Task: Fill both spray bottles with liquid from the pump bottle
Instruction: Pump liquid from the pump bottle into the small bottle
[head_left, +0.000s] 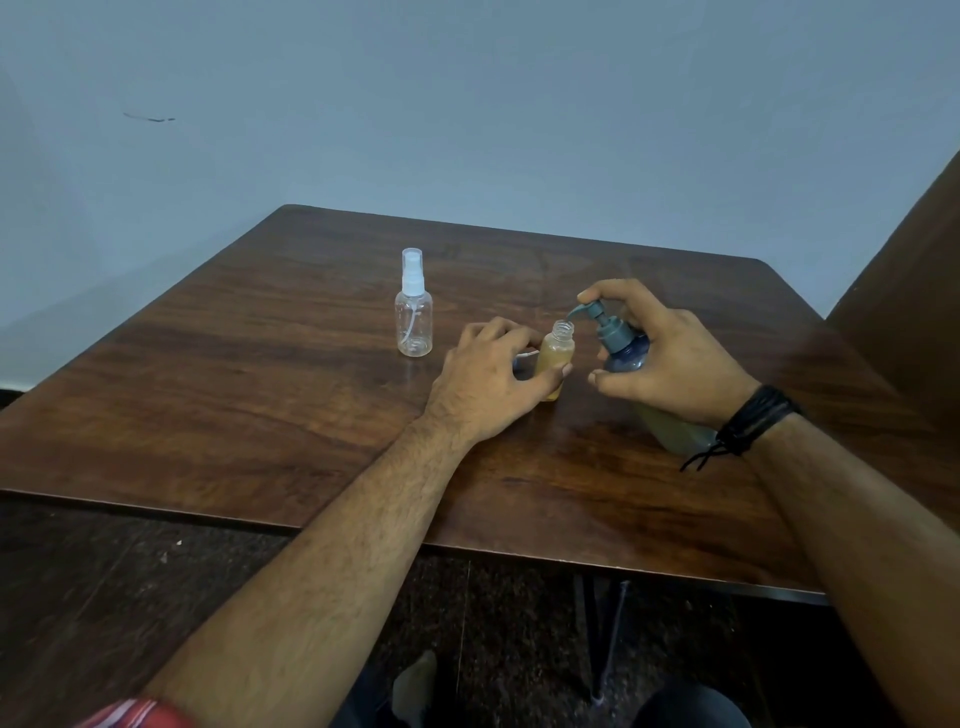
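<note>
An uncapped small spray bottle (558, 353) stands upright near the table's middle, mostly full of amber liquid. My left hand (493, 374) grips it from the left, thumb across its front. My right hand (670, 353) holds the tilted blue pump bottle (628, 353), a finger on top of the grey pump head (592, 310). The pump's spout hangs just over the open neck. Part of the loose white spray head (524, 355) peeks out behind my left fingers. A second clear spray bottle (414, 312) stands empty and capped further left.
The dark wooden table (260, 374) has its near edge toward me and a rounded far right corner. A pale wall rises behind it. A brown panel (914, 270) stands at the right. Dark floor, metal table legs and my feet show below.
</note>
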